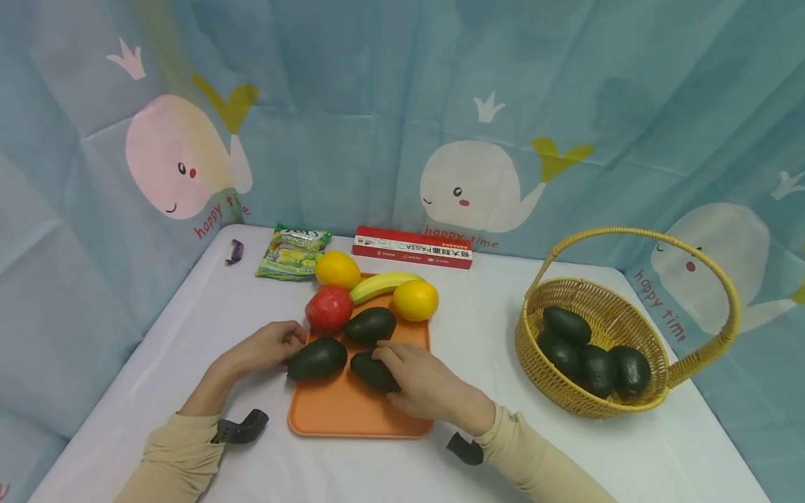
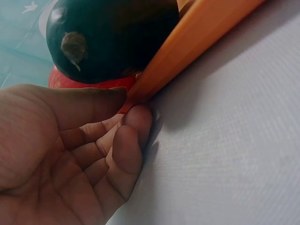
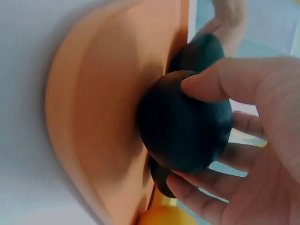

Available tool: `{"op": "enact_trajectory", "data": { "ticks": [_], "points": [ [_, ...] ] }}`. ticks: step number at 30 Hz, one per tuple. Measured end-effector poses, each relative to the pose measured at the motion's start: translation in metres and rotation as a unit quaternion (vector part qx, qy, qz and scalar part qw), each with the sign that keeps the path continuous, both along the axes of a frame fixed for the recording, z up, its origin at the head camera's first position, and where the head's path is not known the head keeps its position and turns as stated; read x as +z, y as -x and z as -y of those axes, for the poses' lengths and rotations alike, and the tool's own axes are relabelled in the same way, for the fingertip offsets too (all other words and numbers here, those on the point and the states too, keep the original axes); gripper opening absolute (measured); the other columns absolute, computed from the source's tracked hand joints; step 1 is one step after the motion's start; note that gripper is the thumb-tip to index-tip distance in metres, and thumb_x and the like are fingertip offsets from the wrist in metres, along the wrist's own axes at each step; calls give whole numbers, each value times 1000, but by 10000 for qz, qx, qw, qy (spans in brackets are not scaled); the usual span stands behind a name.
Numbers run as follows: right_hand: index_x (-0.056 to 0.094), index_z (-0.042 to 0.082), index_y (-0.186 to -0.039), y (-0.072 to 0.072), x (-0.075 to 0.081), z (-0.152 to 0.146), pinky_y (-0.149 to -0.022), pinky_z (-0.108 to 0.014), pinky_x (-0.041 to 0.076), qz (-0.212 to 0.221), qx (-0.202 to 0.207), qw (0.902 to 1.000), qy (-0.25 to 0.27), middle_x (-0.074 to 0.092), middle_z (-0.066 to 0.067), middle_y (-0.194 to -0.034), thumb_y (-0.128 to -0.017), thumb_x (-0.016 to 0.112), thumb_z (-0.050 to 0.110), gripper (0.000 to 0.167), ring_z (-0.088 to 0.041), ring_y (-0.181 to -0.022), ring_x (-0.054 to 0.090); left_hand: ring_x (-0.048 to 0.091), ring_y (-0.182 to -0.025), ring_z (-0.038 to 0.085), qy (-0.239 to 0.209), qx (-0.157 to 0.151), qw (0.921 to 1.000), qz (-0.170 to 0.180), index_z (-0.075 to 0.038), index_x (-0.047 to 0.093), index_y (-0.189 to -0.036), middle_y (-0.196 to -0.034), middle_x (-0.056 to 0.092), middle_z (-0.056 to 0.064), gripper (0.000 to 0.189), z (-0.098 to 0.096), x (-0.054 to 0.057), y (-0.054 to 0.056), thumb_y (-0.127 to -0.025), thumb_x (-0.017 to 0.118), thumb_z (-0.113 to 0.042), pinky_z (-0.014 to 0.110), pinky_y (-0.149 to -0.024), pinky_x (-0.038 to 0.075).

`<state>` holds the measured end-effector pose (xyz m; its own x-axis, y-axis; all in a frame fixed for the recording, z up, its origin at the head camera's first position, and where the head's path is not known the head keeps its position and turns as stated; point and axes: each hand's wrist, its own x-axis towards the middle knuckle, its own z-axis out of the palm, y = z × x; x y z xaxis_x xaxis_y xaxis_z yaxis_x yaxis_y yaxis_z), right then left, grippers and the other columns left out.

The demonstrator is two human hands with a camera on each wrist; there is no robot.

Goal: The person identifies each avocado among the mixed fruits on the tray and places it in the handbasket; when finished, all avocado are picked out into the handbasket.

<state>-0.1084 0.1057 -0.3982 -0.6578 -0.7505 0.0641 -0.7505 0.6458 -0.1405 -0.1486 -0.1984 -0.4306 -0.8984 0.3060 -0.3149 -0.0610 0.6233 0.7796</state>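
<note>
My right hand (image 1: 423,381) grips a dark green avocado (image 3: 180,124) low over the orange tray (image 1: 352,416), thumb on one side and fingers around the other. At the tray's left edge my left hand (image 1: 267,346) pinches the rim between thumb and fingertips, as the left wrist view shows. Right beside that hand lies a second avocado (image 1: 318,359), its stem end towards the left wrist camera. A third avocado (image 1: 372,325) rests behind these two. Farther back on the tray are a red round fruit (image 1: 329,309), a banana (image 1: 383,283) and two yellow fruits (image 1: 416,300).
On the right stands a wicker basket (image 1: 534,363) with a tall handle, holding several avocados (image 1: 597,370). A red pasta box (image 1: 411,247), a green snack bag (image 1: 293,253) and a small purple wrapper (image 1: 235,252) lie along the back, before a blue curtain (image 1: 352,154).
</note>
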Motion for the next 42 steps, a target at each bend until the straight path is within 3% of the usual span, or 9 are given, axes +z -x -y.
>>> {"op": "enact_trajectory", "data": {
  "ticks": [7,12,16,20,25,28,35,42],
  "points": [
    [48,16,-130,-10,2,-2,-96,-32,51,263,-9,9996,-95,62,0,-122,-79,76,33,61,-16,-107,61,55,-72,18,-35,22,10000,19,1,59,-108,-83,61,7,20,0,-1,-1,-91,52,-7,30,-69,48],
    [48,16,-138,-16,20,-36,-93,-34,53,290,-726,9931,878,55,-1,-129,-78,77,29,68,-14,-108,60,54,-72,17,-142,-66,9999,-43,2,58,-107,-83,61,7,19,2,0,1,-92,51,-6,30,-67,48],
    [52,14,-132,-18,40,-83,-87,-40,56,-380,-1557,9720,1719,55,-6,-126,-74,81,23,66,-18,-103,62,55,-72,16,-178,-145,9997,-120,2,58,-107,-85,62,7,20,2,0,4,-91,50,-5,29,-66,49],
    [51,8,-134,-17,56,-131,-86,-52,53,-864,-2494,9404,2144,58,-15,-126,-76,82,20,67,-31,-108,61,55,-72,16,-165,-101,9998,-93,3,59,-108,-86,63,8,20,3,0,5,-91,50,-5,28,-66,49],
    [47,5,-140,-18,65,-175,-81,-60,47,-1135,-3498,9030,2222,57,-24,-127,-81,77,21,68,-42,-108,57,55,-71,16,-158,-122,9998,-68,3,58,-109,-85,63,8,21,3,-1,3,-91,51,-6,29,-67,49],
    [45,1,-140,-17,64,-192,-80,-61,45,-1151,-3849,8927,2042,55,-28,-128,-83,75,24,68,-45,-107,55,55,-71,16,-184,-91,9998,-48,3,59,-108,-85,63,7,21,2,-1,2,-91,51,-6,29,-66,49],
    [37,-4,-144,-16,55,-209,-84,-67,42,-274,-4238,8975,1193,43,-34,-136,-90,66,39,75,-54,-115,47,55,-72,17,-109,-97,9999,-51,3,58,-109,-86,63,8,21,1,2,2,-92,51,-7,30,-67,49],
    [36,0,-146,-8,57,-204,-90,-67,42,195,-4101,9069,949,43,-31,-143,-93,58,47,74,-55,-123,46,55,-72,17,-29,-103,9999,-83,3,58,-109,-86,62,8,20,1,2,0,-93,51,-7,30,-68,49]
  ]
}}
